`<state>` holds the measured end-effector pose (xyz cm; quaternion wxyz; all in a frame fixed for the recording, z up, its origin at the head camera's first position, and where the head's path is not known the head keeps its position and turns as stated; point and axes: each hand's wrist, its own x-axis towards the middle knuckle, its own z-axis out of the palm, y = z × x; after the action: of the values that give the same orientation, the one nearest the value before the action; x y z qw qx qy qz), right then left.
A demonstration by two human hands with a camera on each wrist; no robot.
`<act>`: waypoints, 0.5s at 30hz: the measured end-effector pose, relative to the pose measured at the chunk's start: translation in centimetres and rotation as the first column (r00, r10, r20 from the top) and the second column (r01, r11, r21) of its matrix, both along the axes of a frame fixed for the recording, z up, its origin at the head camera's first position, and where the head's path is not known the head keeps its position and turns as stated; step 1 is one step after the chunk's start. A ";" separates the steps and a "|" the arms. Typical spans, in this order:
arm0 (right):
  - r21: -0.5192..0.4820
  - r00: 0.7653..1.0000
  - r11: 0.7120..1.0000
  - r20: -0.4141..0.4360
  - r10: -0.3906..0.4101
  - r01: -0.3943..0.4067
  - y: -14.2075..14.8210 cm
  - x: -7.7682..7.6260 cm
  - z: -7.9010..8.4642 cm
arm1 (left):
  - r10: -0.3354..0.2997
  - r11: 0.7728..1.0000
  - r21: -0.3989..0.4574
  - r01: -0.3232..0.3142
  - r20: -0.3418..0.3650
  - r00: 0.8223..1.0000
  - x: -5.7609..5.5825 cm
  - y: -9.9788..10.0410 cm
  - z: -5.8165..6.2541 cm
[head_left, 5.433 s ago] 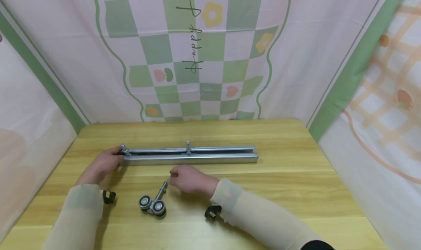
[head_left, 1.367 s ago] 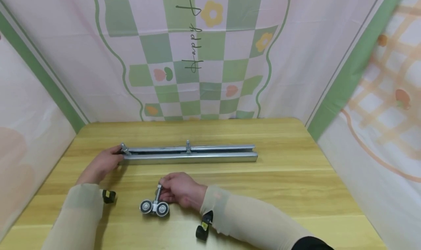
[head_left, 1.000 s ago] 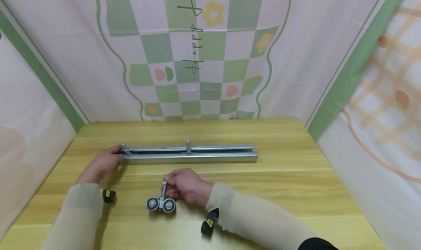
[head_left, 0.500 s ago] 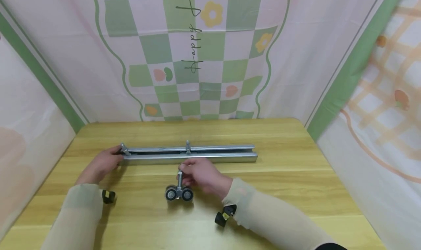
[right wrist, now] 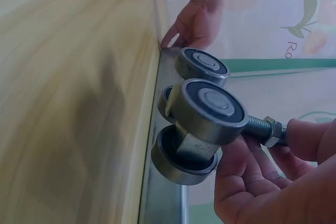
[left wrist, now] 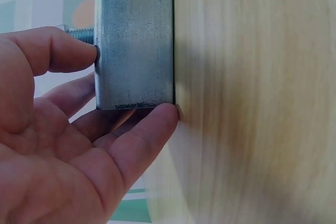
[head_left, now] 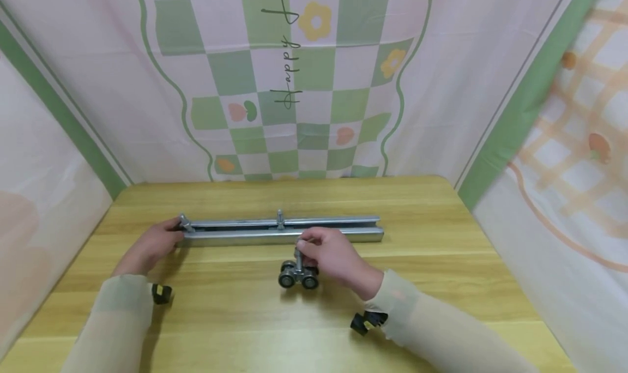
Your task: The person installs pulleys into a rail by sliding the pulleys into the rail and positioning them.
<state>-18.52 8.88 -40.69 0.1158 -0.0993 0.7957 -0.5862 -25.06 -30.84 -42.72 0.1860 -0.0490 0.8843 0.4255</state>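
My right hand (head_left: 338, 258) pinches the threaded bolt of a roller trolley (head_left: 297, 275) between thumb and fingers, its metal wheels hanging below. In the right wrist view the trolley (right wrist: 210, 103) shows several bearing wheels and a hex nut (right wrist: 274, 132) on the bolt. Behind it lies a steel channel rail (head_left: 245, 239), slot facing up. My left hand (head_left: 154, 245) holds the rail's left end, and in the left wrist view the thumb presses the top edge of the rail (left wrist: 135, 40) while fingers lie across the end. Two bolts stick up from the slot, one mid-rail (head_left: 280, 219), one at the left end (head_left: 185, 222).
The wooden table (head_left: 235, 329) carries the rail crosswise toward its back. Patterned curtain cloth (head_left: 314, 89) hangs behind and at both sides. Each wrist wears a black camera mount, the right one (head_left: 368, 321) hanging close over the table.
My right hand has taken the trolley by its bolt, raised it upright and carried it rightward and toward the rail. My left hand has stayed at the rail's left end.
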 end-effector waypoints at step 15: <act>0.235 0.994 0.972 -0.113 0.003 0.023 3.1 1.0 -0.5 | 0.002 1.000 -0.025 -0.002 -0.003 1.000 -0.1 -0.1 0.0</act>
<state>-17.53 11.93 -41.21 0.0789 -0.1136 0.8654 -0.4816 -25.18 -30.91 -42.68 0.1836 -0.0514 0.8897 0.4149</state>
